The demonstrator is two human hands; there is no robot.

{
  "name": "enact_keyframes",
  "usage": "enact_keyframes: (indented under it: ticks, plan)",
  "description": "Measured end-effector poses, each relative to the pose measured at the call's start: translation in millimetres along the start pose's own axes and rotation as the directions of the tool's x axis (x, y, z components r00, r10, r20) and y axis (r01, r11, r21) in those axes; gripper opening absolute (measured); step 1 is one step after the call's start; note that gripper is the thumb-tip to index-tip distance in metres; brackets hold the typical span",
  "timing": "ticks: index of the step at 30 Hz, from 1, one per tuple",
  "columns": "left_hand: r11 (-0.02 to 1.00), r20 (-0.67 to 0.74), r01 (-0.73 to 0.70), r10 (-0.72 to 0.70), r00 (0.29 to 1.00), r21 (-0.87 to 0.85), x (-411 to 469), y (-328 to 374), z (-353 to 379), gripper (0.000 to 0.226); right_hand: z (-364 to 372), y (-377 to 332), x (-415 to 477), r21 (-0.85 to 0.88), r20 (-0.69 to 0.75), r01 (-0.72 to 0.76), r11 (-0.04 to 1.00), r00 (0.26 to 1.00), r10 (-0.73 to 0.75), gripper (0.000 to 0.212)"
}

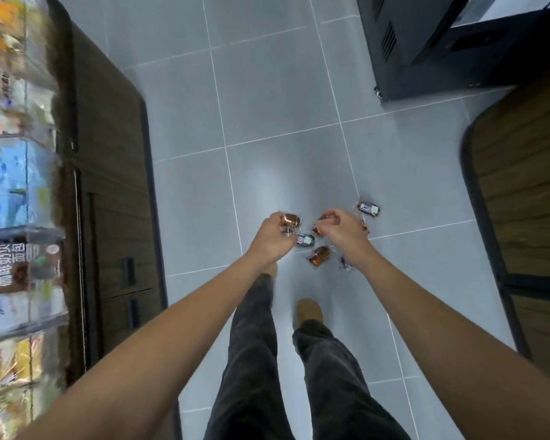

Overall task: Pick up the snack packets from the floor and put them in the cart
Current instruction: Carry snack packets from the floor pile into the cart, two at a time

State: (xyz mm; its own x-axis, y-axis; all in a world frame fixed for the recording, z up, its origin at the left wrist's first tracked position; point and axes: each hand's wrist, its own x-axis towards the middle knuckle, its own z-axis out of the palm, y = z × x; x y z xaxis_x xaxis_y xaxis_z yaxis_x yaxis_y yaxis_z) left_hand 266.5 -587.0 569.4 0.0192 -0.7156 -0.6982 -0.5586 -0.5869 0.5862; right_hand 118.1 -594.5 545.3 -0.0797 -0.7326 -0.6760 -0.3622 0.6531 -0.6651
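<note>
Several small snack packets lie on the grey tiled floor in front of my feet. My left hand (pixel 275 238) is closed around an orange-brown packet (pixel 290 220), with more wrapper showing under its fingers. My right hand (pixel 342 231) pinches another small packet (pixel 317 229) at its fingertips. Loose on the floor are a dark silver packet (pixel 305 240) between my hands, an orange packet (pixel 319 256) just below them, a small purple packet (pixel 344 264) partly hidden by my right wrist, and a dark packet (pixel 369 208) farther right. No cart is in view.
A dark wooden shelf unit (pixel 108 185) with stacked snack bags (pixel 16 185) runs along the left. A black cabinet on castors (pixel 426 49) stands at the back right. A wooden unit (pixel 527 192) lines the right. My legs and shoes (pixel 310 312) are below.
</note>
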Motion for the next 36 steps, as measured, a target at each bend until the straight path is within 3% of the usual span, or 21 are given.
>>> enact_keyframes:
  ticks: [5,11,16,20,26,29,36]
  plan:
    - [0.998,0.053,0.015,-0.018,0.998,0.064,89.5,-41.9,17.7,0.057,38.4,44.3,79.5,0.060,-0.060,-0.122,0.991,0.990,0.125,0.033]
    - [0.981,0.090,0.086,-0.103,0.991,0.172,210.3,-114.5,59.9,0.070,89.2,124.3,170.7,0.070,-0.037,-0.162,0.984,0.986,0.165,0.035]
    - [0.966,0.131,0.052,-0.088,0.988,0.255,303.4,-190.0,110.7,0.068,121.0,200.5,248.7,-0.089,-0.004,-0.105,0.990,0.994,0.105,0.060]
    - [0.930,0.122,0.036,-0.086,0.989,0.365,370.8,-257.8,147.6,0.080,156.3,268.9,316.1,-0.243,0.056,-0.005,0.970,0.998,0.019,0.071]
    - [0.863,0.090,-0.024,-0.025,0.996,0.505,446.7,-344.7,189.3,0.091,202.5,358.0,392.0,-0.522,0.146,0.137,0.842,0.987,-0.070,0.084]
    - [0.828,0.039,-0.088,0.079,0.996,0.554,474.3,-377.2,202.3,0.088,218.5,392.2,419.7,-0.636,0.160,0.199,0.745,0.979,-0.126,0.086]
    - [0.774,0.018,-0.231,0.273,0.962,0.590,503.8,-411.2,210.3,0.074,234.9,428.6,459.4,-0.782,0.139,0.303,0.545,0.937,-0.321,0.063]
